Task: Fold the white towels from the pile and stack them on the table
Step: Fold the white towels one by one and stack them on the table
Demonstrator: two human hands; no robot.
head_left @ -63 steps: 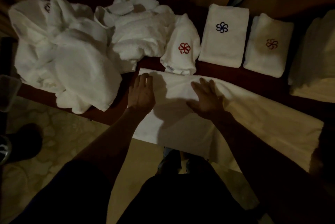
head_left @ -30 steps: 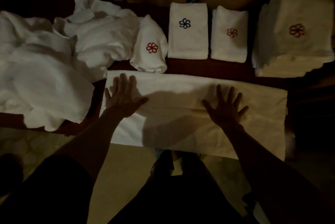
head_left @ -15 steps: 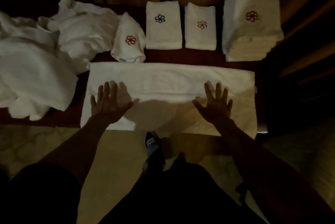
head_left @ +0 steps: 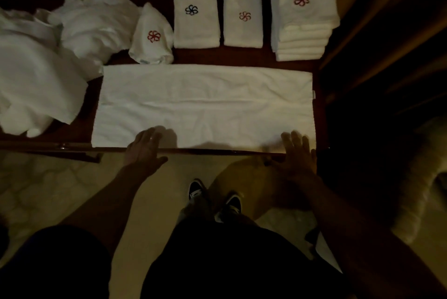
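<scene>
Left hand (head_left: 144, 151) and right hand (head_left: 297, 156) have retreated, flat on the near edge of the towel (head_left: 205, 100)

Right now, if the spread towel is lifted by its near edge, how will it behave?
Probably floppy: the towel lies flat with soft creases, so it would sag between the left hand and right hand. Likely light, since it looks thin. Pushed, it would probably bunch up rather than slide whole.
</scene>
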